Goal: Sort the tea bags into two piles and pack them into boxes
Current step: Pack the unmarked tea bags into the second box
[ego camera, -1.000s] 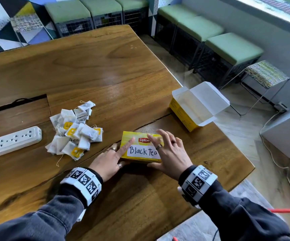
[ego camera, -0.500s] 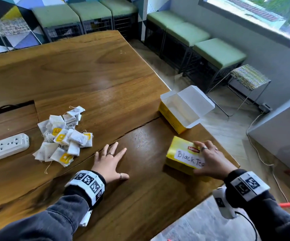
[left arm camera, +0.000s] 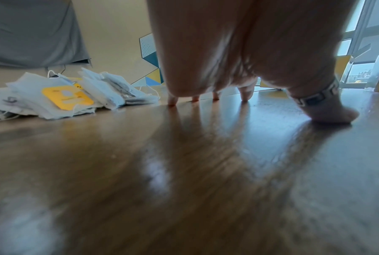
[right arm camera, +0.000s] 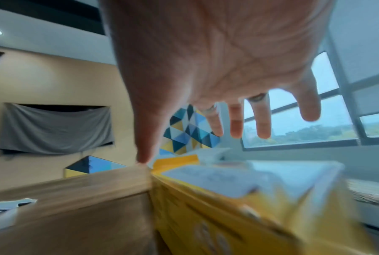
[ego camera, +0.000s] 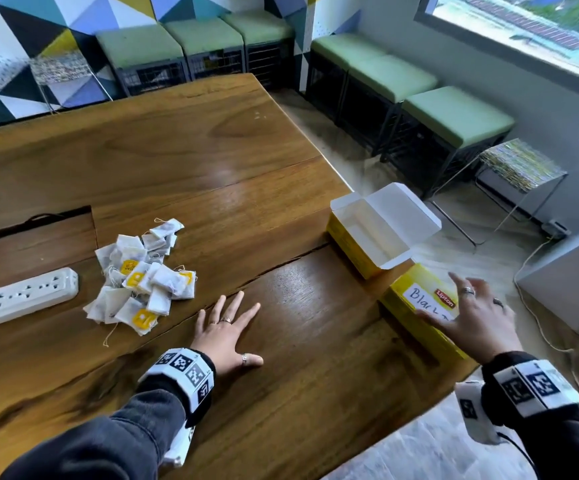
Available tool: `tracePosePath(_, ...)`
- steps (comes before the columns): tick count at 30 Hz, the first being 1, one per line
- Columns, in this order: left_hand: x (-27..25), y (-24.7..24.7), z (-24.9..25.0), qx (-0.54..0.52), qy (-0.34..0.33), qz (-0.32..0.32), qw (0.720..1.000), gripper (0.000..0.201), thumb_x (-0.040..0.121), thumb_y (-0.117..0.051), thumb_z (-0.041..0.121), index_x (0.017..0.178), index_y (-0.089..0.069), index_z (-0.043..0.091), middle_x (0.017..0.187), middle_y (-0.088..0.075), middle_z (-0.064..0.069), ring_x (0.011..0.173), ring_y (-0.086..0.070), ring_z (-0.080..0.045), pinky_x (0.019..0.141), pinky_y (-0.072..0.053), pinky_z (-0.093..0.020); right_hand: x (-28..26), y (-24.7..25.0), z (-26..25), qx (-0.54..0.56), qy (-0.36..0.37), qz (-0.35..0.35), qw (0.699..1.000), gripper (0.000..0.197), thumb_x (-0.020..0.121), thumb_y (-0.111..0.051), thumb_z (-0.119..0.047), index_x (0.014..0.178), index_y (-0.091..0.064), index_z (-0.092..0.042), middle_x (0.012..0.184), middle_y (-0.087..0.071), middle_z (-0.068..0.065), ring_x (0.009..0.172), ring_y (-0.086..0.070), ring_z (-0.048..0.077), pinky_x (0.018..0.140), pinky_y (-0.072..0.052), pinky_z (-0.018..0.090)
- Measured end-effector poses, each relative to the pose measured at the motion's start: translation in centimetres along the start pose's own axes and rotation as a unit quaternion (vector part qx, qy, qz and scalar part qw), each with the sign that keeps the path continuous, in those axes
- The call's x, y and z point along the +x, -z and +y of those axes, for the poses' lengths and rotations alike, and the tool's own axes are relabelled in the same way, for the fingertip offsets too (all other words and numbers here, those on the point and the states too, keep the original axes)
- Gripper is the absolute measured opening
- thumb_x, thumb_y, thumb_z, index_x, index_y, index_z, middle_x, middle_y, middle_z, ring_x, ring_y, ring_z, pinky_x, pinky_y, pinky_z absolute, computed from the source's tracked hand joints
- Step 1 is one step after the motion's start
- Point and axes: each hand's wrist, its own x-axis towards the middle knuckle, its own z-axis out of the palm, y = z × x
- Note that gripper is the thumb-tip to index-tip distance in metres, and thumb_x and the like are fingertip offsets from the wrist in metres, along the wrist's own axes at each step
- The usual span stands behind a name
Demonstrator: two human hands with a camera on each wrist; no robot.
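— Left part of the table (ego camera: 184, 140)?
— A white power strip (ego camera: 23, 296), then a loose heap of white tea bags (ego camera: 142, 277) with yellow tags. The left hand (ego camera: 224, 336) lies flat, fingers spread.
— Right edge?
— An open yellow box (ego camera: 378, 233), white inside. Beside it, a closed yellow box (ego camera: 416, 306), handwritten label. The right hand (ego camera: 471, 323) hovers released, thumb touching.
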Motion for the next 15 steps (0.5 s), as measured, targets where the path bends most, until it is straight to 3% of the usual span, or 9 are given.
tracePosePath(4,0.0,-0.2,-0.1,-0.015,-0.003,-0.002,1.000,0.096,0.074,-0.059,0.064,0.144,0.005,0.047,0.153,0.027,0.011,0.141,0.025,-0.019,0.114,0.009,-0.049,-1.4,1.5,-4.4,0.121,0.117,0.104,0.980,0.051,0.081,-0.059,-0.051,0.125,-0.049,-0.029,0.114,-0.055,0.004,0.110,-0.053,0.032,0.097,-0.036,0.046)
tracePosePath(6,0.0,-0.1,-0.2,-0.023,-0.011,-0.001,1.000,0.093,0.076,-0.058,0.062,0.144,0.002,0.046,0.153,0.025,0.012,0.142,0.024,-0.018,0.115,0.009,-0.048,-2.4,1.2,-7.7,0.150,0.190,0.094,0.966,0.038,0.086,-0.059,-0.044,0.119,-0.054,-0.028,0.107,-0.057,0.000,0.109,-0.053,0.027,0.097,-0.035,0.044)
tracePosePath(9,-0.5,0.6,-1.1,-0.061,-0.014,0.029,0.998,0.078,0.084,-0.054,0.053,0.146,-0.009,0.041,0.157,0.011,0.009,0.145,0.011,-0.016,0.117,0.001,-0.042,-3.0,0.0,-12.6,0.164,0.257,0.074,0.949,0.037,0.086,-0.056,-0.042,0.119,-0.057,-0.025,0.112,-0.057,0.000,0.110,-0.053,0.023,0.097,-0.039,0.044)
tracePosePath(12,-1.6,1.5,-3.2,-0.059,-0.005,0.087,0.994,0.067,0.090,-0.049,0.044,0.146,-0.015,0.036,0.158,-0.001,0.006,0.145,0.001,-0.016,0.118,-0.004,-0.038,-0.7,-1.4,-16.2,0.131,0.215,0.082,0.964,0.049,0.088,-0.059,-0.034,0.133,-0.045,-0.021,0.132,-0.045,0.004,0.125,-0.040,0.026,0.104,-0.031,0.043)
tracePosePath(15,-2.8,1.9,-5.4,-0.057,-0.012,0.088,0.994,0.067,0.090,-0.051,0.036,0.147,-0.016,0.033,0.158,-0.003,0.008,0.145,0.000,-0.014,0.117,-0.004,-0.032,3.2,-2.7,-18.1,0.024,0.102,0.040,0.994,0.070,0.090,-0.053,-0.037,0.147,-0.017,-0.019,0.152,-0.015,0.008,0.141,-0.015,0.030,0.113,-0.019,0.048)
